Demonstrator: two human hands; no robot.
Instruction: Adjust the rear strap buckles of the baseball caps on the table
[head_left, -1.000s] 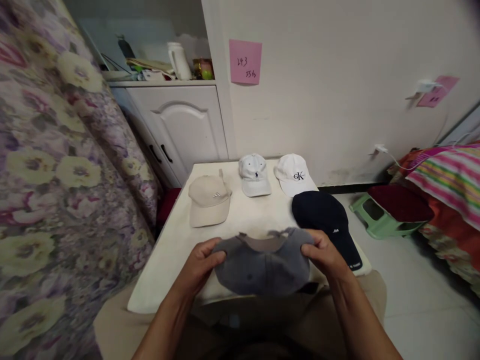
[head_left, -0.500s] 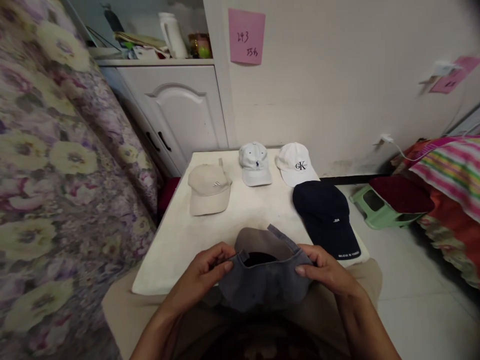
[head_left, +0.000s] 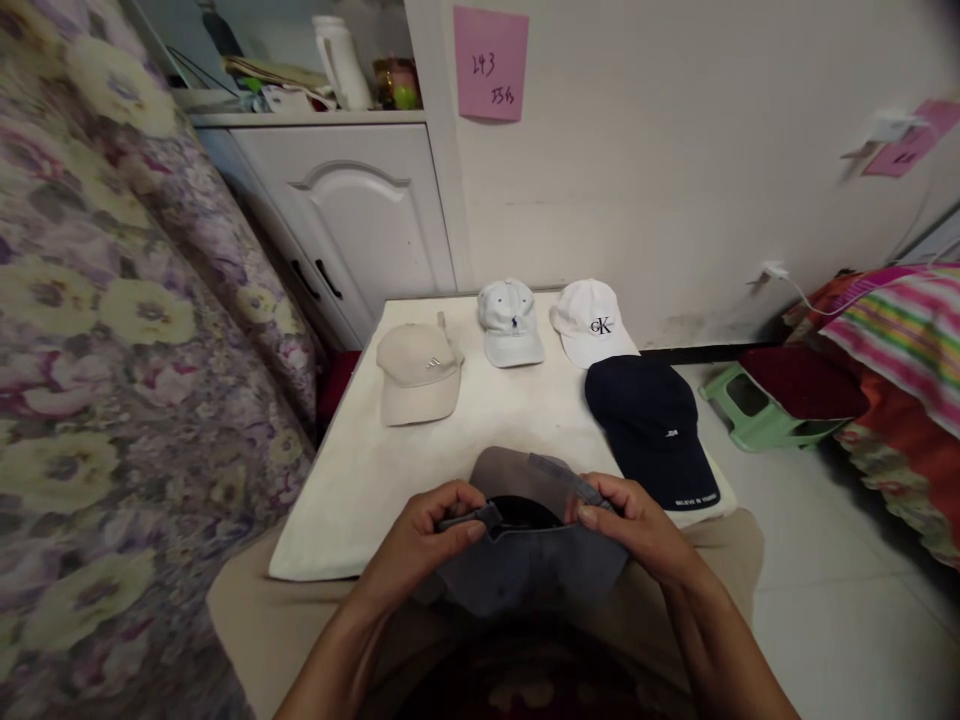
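Note:
A grey-blue baseball cap is held over my lap at the table's near edge, its back opening facing up and its brim pointing away. My left hand pinches the short strap end with the buckle between thumb and fingers. On the other side, my right hand grips the longer strap near its base; its free end lies across the opening toward the brim. The two strap ends are apart. Beyond my right hand lies a navy cap, its brim toward me.
On the cream-covered table sit a beige cap at left, a pale blue cap and a white cap at the back. A floral curtain hangs at left. A green stool stands at right.
Both hands have shifted inward along the cap's opening, from its sides onto the strap ends. The longer strap now leans lower, toward the left.

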